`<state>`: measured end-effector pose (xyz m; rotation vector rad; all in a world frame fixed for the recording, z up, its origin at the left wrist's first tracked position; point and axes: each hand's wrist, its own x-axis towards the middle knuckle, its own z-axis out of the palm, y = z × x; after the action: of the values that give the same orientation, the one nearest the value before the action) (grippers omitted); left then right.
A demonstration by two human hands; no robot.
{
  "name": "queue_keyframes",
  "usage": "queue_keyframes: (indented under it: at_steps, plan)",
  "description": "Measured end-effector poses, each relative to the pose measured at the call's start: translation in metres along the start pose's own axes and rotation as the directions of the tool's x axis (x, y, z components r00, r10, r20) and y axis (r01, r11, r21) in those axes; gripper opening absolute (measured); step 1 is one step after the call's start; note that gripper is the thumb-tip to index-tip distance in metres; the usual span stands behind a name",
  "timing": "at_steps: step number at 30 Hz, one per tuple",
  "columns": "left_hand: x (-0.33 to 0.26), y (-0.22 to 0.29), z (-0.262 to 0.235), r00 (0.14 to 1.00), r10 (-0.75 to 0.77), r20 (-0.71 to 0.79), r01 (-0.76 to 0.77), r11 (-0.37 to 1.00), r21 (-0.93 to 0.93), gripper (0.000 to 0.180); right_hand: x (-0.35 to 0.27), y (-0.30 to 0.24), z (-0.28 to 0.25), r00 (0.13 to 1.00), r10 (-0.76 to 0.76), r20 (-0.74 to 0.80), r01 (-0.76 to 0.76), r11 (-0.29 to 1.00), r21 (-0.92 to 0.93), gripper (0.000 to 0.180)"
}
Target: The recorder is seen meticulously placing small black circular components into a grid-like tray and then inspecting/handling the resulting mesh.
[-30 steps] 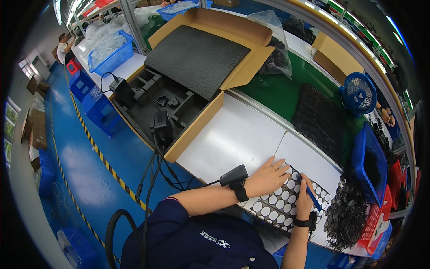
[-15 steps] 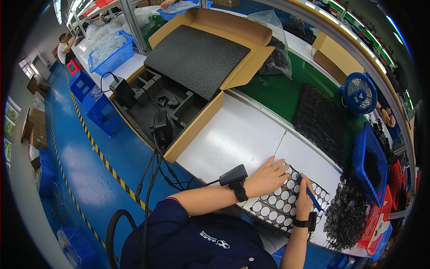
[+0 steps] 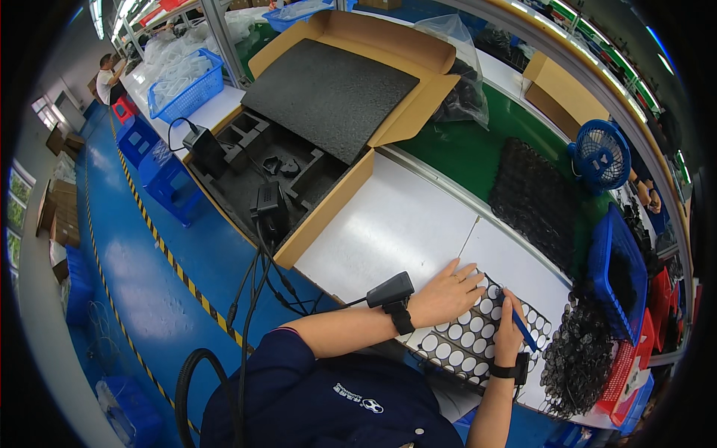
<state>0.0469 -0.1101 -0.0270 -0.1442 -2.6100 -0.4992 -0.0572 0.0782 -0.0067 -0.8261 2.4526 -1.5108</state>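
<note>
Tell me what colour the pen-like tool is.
The pen-like tool is blue; the head view shows it.

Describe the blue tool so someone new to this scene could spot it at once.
On the white tabletop, find the rows of white discs toward the lower right. There, the right hand holds the slim tool. Unlike the round, white discs nearby, it is straight and blue.

A glossy blue floor (image 3: 116,257) is stretching left of the white surface (image 3: 381,224), with black-and-yellow hazard tape (image 3: 179,272) striping it. Blue plastic stools (image 3: 166,181) are standing left of the surface. Farther left of it, a pale wall (image 3: 36,317) is framing bright windows (image 3: 18,198). Beyond the surface, a metal upright (image 3: 219,45) is rising and tube lights (image 3: 98,21) are glowing.
</note>
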Motion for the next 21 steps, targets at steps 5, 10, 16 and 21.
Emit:
queue_keyframes:
  at_steps: [5, 10, 16, 21]
  plan:
    - [0.0006, 0.0007, -0.0025, 1.0, -0.004, 0.011, 0.004, 1.0, -0.008, 0.034, -0.0002, -0.0005, -0.0005, 1.0, 0.007, 0.007, -0.007, 1.0, 0.002, 0.033]
    - [0.001, 0.0008, -0.0044, 1.0, -0.01, 0.027, 0.01, 1.0, -0.012, 0.033, -0.0003, 0.0008, -0.0002, 1.0, 0.012, 0.009, -0.012, 1.0, 0.007, 0.033]
    - [0.001, 0.0004, -0.0013, 1.0, -0.01, 0.015, 0.01, 1.0, -0.002, 0.034, 0.0008, 0.0024, -0.001, 1.0, -0.003, 0.011, 0.003, 1.0, 0.015, 0.032]
    - [0.0016, 0.0, -0.0005, 1.0, -0.008, 0.013, 0.008, 1.0, -0.003, 0.034, 0.0008, 0.0027, -0.001, 1.0, 0.001, 0.008, -0.001, 1.0, 0.018, 0.032]
